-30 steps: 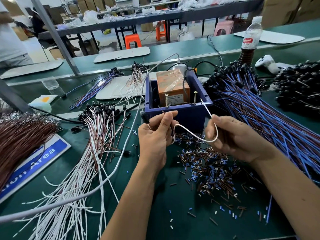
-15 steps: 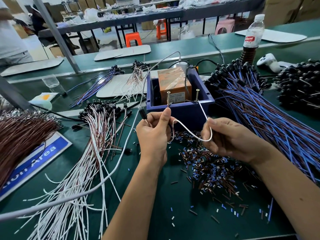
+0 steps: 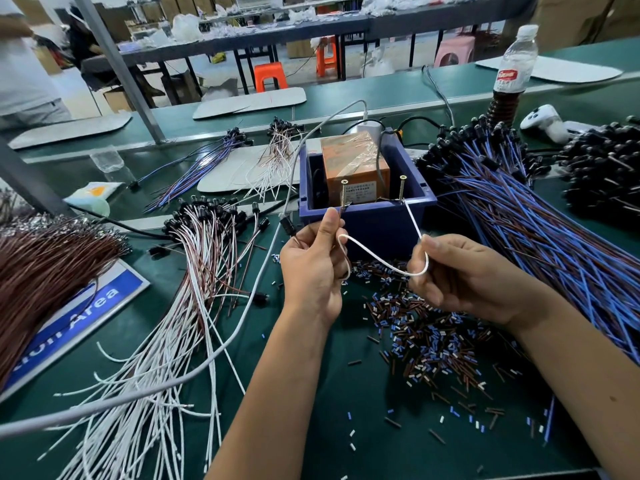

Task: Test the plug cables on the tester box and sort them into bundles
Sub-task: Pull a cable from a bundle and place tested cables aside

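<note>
While a thin white-and-brown plug cable point(image 3: 381, 263) is stretched in a sagging loop between both hands just in front of the dark blue plastic tester box point(image 3: 367, 216), its brown lead is pinched between thumb and forefinger of the left hand point(image 3: 313, 271) and held up to the left brass screw post point(image 3: 343, 195) on the box rim; the cable's black plug end point(image 3: 287, 225) is seen sticking out beside that hand; the white lead is gripped by the curled fingers of the right hand point(image 3: 464, 278) and runs up to the right brass screw post point(image 3: 402, 188); an orange block wrapped in clear tape point(image 3: 353, 164) is seated inside the box; a fanned bundle of white-and-brown cables point(image 3: 180, 306) is spread on the green desk point(image 3: 311, 427) to the left, and a large bundle of blue-and-brown cables point(image 3: 540, 230) is laid to the right; short blue, brown and white sleeve offcuts point(image 3: 426, 330) are scattered beneath the hands.
</note>
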